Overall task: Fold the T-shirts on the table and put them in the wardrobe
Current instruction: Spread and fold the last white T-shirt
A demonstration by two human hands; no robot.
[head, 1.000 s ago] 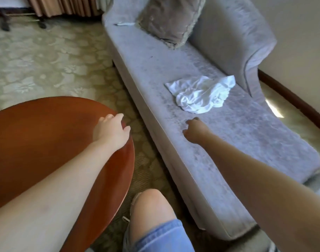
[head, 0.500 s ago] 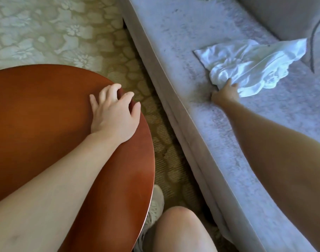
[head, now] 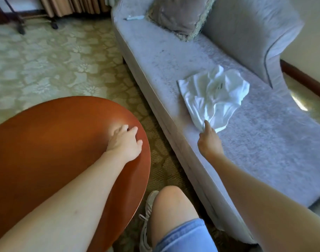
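Hands: right hand (head: 209,142) in pinch on T-shirt (head: 210,95) (corner), left hand (head: 125,142) flat on table (head: 55,133)

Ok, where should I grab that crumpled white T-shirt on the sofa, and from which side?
Grip the white T-shirt at its near bunched end, where the right hand pinches it, coming from the front edge of the sofa: the cloth tapers there into a gathered fold.
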